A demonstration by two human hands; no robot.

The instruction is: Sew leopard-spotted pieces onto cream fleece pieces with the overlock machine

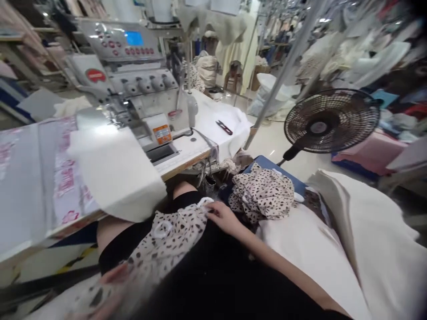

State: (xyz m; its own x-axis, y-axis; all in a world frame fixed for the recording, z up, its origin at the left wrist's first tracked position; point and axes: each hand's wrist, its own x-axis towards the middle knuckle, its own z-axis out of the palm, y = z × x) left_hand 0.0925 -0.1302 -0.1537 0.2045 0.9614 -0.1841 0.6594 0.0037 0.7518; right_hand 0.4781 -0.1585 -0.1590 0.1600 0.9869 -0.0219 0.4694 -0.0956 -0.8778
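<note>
A spotted piece of fabric (182, 224), cream with dark spots, lies across my lap and runs down to the lower left. At its upper end my right hand (223, 217) pinches the edge between thumb and fingers, by a narrow white band. My left hand (111, 284) is on the lower part of the same fabric, smeared by motion, so its grip is unclear. A white ring-like loop (162, 229) shows on the cloth. Beside my right hand, a crumpled bundle of the same spotted cloth (263, 191) rests on a blue surface.
An overlock sewing machine (147, 93) stands on the table ahead, with a white sheet (116, 173) draped over the table's front edge. Thread snips (224, 127) lie on white cloth to its right. A black fan (330, 122) and heaped cream fabric (376, 226) are at right.
</note>
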